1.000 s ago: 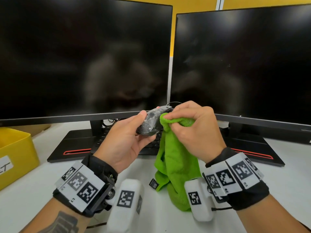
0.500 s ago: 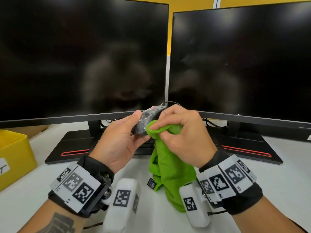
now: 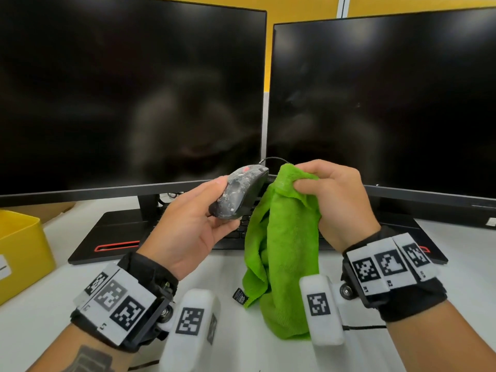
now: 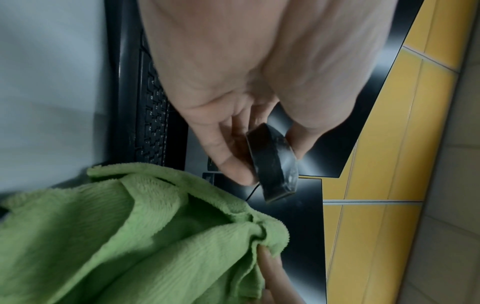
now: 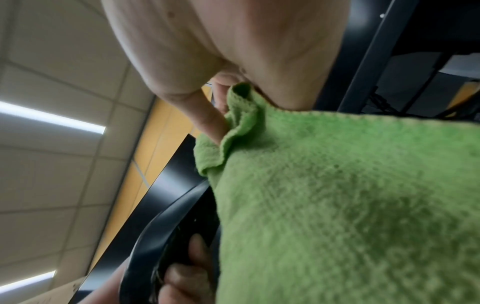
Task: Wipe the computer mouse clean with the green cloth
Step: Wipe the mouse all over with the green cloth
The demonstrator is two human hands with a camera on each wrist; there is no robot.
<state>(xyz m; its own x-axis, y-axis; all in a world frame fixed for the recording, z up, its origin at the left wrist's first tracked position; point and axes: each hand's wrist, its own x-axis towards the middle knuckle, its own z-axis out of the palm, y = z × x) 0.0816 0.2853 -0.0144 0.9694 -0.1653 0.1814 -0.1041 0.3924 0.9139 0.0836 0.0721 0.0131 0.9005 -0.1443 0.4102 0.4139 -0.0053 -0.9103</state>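
Note:
A black wired computer mouse [image 3: 241, 194] smeared with whitish grime is held up in front of the monitors by my left hand [image 3: 198, 224], thumb on its top and fingers under it. The left wrist view shows the mouse [image 4: 275, 162] edge-on between thumb and fingers. My right hand [image 3: 330, 200] grips the bunched top of the green cloth [image 3: 281, 253], which hangs down to the desk. The cloth's top sits just right of the mouse, apart from its grimy top face. In the right wrist view the cloth [image 5: 350, 205] fills the frame beside the mouse [image 5: 166, 236].
Two dark monitors [image 3: 134, 89] [image 3: 389, 98] stand close behind the hands. A black keyboard [image 3: 241, 232] lies under them between the monitor bases. A yellow bin [image 3: 18, 248] sits at the left edge. White desk [image 3: 40, 331] lies in front.
The cloth was pressed against the mouse by my right hand; now the right hand has pulled right and off it. The left hand has tilted the mouse, showing its grimy top.

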